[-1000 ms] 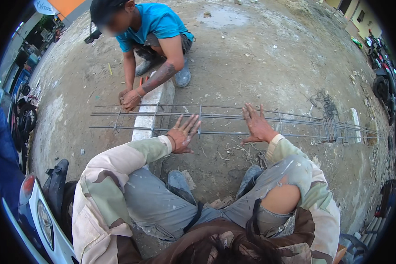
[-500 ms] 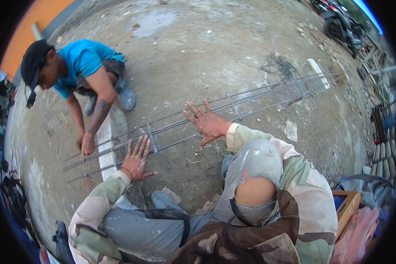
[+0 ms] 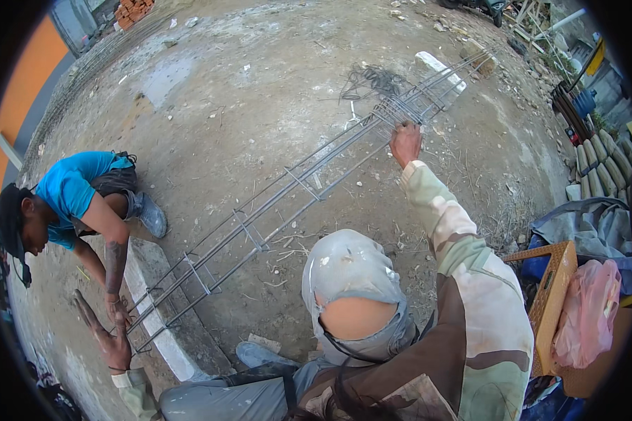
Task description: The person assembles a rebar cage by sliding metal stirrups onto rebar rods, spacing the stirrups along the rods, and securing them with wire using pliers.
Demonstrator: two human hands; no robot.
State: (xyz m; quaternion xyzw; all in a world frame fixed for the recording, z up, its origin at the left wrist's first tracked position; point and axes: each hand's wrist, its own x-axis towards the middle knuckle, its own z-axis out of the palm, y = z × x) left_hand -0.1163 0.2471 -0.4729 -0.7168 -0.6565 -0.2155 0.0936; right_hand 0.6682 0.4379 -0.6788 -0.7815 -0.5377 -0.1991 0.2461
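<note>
Nearest is the wearer's bent knee (image 3: 358, 281), with torn grey cloth. To its right, a brown crate (image 3: 555, 298) stands with a pink plastic bag (image 3: 586, 312) against it. To the left, the wearer's left hand (image 3: 110, 347) is open, its fingers spread, beside the near left end of the steel bar cage (image 3: 303, 181). The cage lies to the right of this hand; whether they touch, I cannot tell. Just beyond this hand is a co-worker's hand (image 3: 116, 306), partly hidden, close to the bar ends. The cage rests there across a long concrete block (image 3: 179, 354).

The long axis of the cage runs slantwise from near left to far right. The co-worker (image 3: 84, 193) crouches at the left, bent toward the near end. Farther along, the wearer's right hand (image 3: 406, 142) is at the near side of a bunch of stirrups (image 3: 393, 110); it is the closer one to them. Its fingers are bent inward, but I cannot tell if they grip a bar or a stirrup.

Behind the bunch lie tangled dark wire (image 3: 372, 81) and a white block (image 3: 439, 70) under the far part of the cage. No brand, label or writing can be read.
</note>
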